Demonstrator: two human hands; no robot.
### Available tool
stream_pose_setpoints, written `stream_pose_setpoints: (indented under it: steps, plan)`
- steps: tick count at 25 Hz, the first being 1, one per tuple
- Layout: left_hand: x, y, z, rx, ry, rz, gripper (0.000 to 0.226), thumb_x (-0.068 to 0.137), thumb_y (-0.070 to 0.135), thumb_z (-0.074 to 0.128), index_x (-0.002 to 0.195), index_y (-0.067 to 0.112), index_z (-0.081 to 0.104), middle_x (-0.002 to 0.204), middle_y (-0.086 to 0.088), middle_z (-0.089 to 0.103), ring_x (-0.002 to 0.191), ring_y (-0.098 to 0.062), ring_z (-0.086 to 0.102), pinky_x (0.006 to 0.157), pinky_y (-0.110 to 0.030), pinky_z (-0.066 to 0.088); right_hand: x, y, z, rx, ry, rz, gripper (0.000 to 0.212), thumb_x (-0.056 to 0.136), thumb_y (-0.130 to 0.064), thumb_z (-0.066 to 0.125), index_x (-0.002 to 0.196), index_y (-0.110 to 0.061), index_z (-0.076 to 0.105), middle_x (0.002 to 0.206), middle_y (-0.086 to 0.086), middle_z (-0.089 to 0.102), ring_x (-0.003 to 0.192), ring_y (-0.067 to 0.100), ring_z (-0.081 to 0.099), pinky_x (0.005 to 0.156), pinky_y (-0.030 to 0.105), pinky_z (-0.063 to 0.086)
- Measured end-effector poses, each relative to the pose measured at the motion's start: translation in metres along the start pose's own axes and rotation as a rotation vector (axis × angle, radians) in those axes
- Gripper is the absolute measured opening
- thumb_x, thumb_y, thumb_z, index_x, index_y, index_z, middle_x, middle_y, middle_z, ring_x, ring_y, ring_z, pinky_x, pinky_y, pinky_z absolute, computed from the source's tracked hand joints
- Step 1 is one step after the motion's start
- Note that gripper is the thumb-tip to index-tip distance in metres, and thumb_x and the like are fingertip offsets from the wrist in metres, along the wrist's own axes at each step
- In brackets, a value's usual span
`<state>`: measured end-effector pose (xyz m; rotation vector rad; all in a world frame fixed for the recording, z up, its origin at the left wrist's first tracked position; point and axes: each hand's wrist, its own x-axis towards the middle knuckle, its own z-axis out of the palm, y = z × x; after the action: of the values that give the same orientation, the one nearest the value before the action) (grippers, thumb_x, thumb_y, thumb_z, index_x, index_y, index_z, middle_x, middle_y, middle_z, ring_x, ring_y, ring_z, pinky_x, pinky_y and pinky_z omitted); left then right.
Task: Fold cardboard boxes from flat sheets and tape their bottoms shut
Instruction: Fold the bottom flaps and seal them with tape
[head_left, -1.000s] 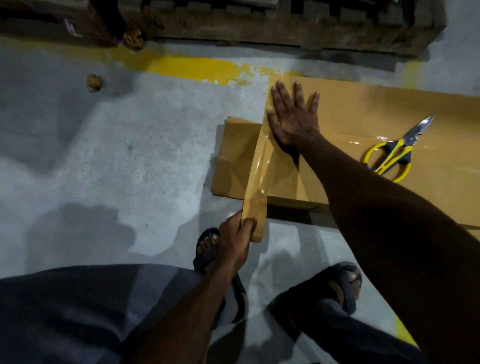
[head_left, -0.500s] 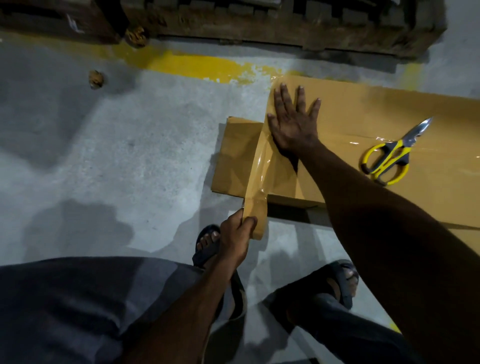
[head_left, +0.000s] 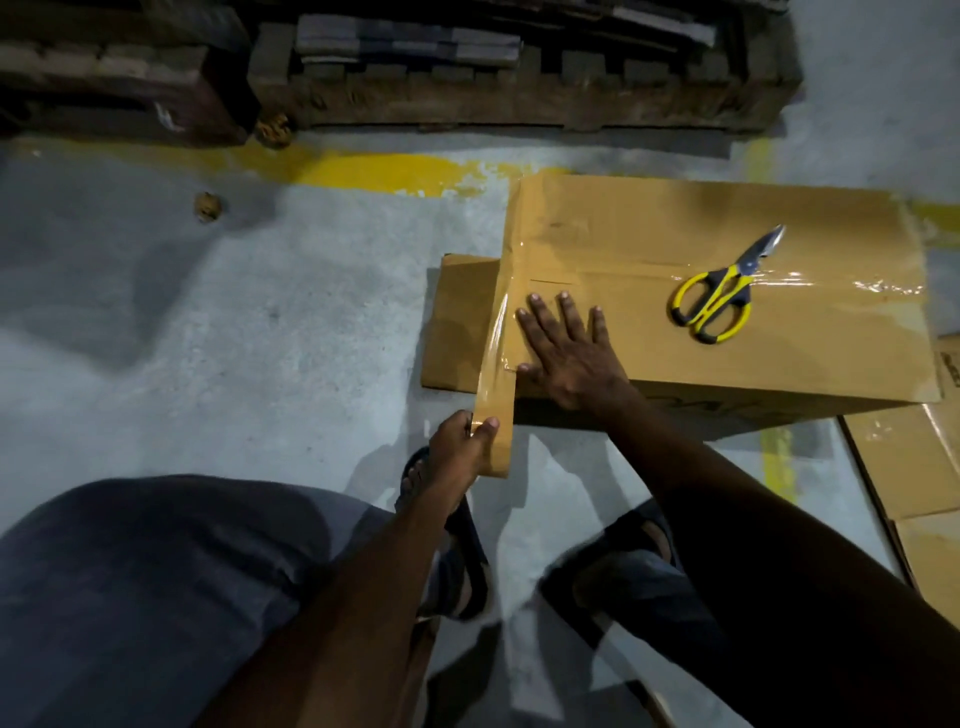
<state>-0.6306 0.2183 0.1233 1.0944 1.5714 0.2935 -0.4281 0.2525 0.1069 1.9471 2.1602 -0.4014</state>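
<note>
Sliding back toward me along the box's left edge, my right hand (head_left: 566, 353) now lies flat near the close corner. Its fingers are straight and spread, pressing the tape (head_left: 496, 364) onto the top panel; half a second ago it sat further up that edge. My left hand (head_left: 465, 434) has hardly shifted. At 7 o'clock from the right hand, it pinches the loose tail of the strip between thumb and fingertips, just off the corner. The box (head_left: 649, 218) stands on the floor at 1 o'clock from my knees, with a glossy strip along its centre seam, facing up. The scissors (head_left: 714, 291) rest on it at 2 o'clock from the pressing hand, unmoved. A flat piece of cardboard (head_left: 457, 317) pokes out at the box's 9 o'clock.

To do this step well, I judge I should keep the tail taut and draw it down over the edge onto the side wall while the flat palm pins the laid part. Then I would wipe outward to chase wrinkles. Slack could let the strip crease or stick to itself.
</note>
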Motion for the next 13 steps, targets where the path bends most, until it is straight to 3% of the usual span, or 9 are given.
stream_pose_setpoints:
  steps: [3, 5, 7, 9, 11, 13]
  plan:
    - [-0.001, 0.000, 0.000, 0.035, 0.040, -0.030, 0.027, 0.087, 0.039, 0.067, 0.085, 0.013, 0.059, 0.088, -0.007, 0.064, 0.085, -0.027, 0.060, 0.070, -0.036, 0.047, 0.004, -0.004, -0.014, 0.044, -0.071, 0.022, 0.075, 0.097, -0.063, 0.022, 0.155, -0.029, -0.010, 0.163, -0.002, -0.017, 0.149, 0.034, -0.013, 0.115, 0.064, 0.000]
    - [0.001, 0.006, 0.000, 0.090, 0.069, -0.053, 0.037, 0.080, 0.040, 0.075, 0.096, 0.013, 0.054, 0.096, -0.005, 0.059, 0.087, -0.023, 0.058, 0.066, -0.030, 0.044, -0.003, 0.003, -0.020, 0.095, -0.040, 0.059, 0.073, 0.098, -0.059, 0.029, 0.156, -0.026, -0.002, 0.165, 0.002, -0.009, 0.150, 0.035, -0.006, 0.116, 0.061, 0.004]
    - [0.004, 0.010, -0.001, 0.112, 0.086, -0.023, 0.047, 0.074, 0.035, 0.080, 0.100, 0.016, 0.045, 0.100, -0.002, 0.051, 0.089, -0.019, 0.053, 0.064, -0.028, 0.040, -0.013, 0.022, -0.026, 0.145, 0.174, 0.259, 0.065, 0.099, -0.048, 0.036, 0.155, -0.020, 0.019, 0.163, 0.012, 0.009, 0.147, 0.040, 0.011, 0.116, 0.059, 0.015]
    - [0.008, 0.010, -0.002, 0.033, 0.044, 0.039, 0.046, 0.074, 0.025, 0.081, 0.105, 0.020, 0.047, 0.109, 0.002, 0.053, 0.098, -0.017, 0.052, 0.074, -0.028, 0.040, -0.025, 0.047, -0.028, 0.182, 0.327, 0.568, 0.061, 0.095, -0.039, 0.045, 0.150, -0.016, 0.033, 0.158, 0.023, 0.020, 0.141, 0.047, 0.022, 0.112, 0.058, 0.024]
    - [0.007, 0.012, -0.004, -0.050, -0.013, 0.088, 0.042, 0.077, 0.014, 0.078, 0.110, 0.023, 0.055, 0.113, 0.005, 0.056, 0.105, -0.015, 0.052, 0.078, -0.025, 0.041, -0.035, 0.065, -0.027, 0.270, 0.227, 0.757, 0.061, 0.095, -0.041, 0.047, 0.150, -0.020, 0.031, 0.158, 0.027, 0.012, 0.142, 0.050, 0.017, 0.109, 0.063, 0.025]
    - [0.006, 0.015, -0.004, -0.081, -0.039, 0.105, 0.034, 0.079, 0.010, 0.075, 0.108, 0.023, 0.064, 0.113, 0.003, 0.059, 0.106, -0.015, 0.053, 0.073, -0.023, 0.042, -0.041, 0.073, -0.019, 0.310, 0.102, 0.770, 0.055, 0.098, -0.043, 0.043, 0.147, -0.023, 0.034, 0.158, 0.027, 0.005, 0.144, 0.048, 0.011, 0.106, 0.068, 0.024]
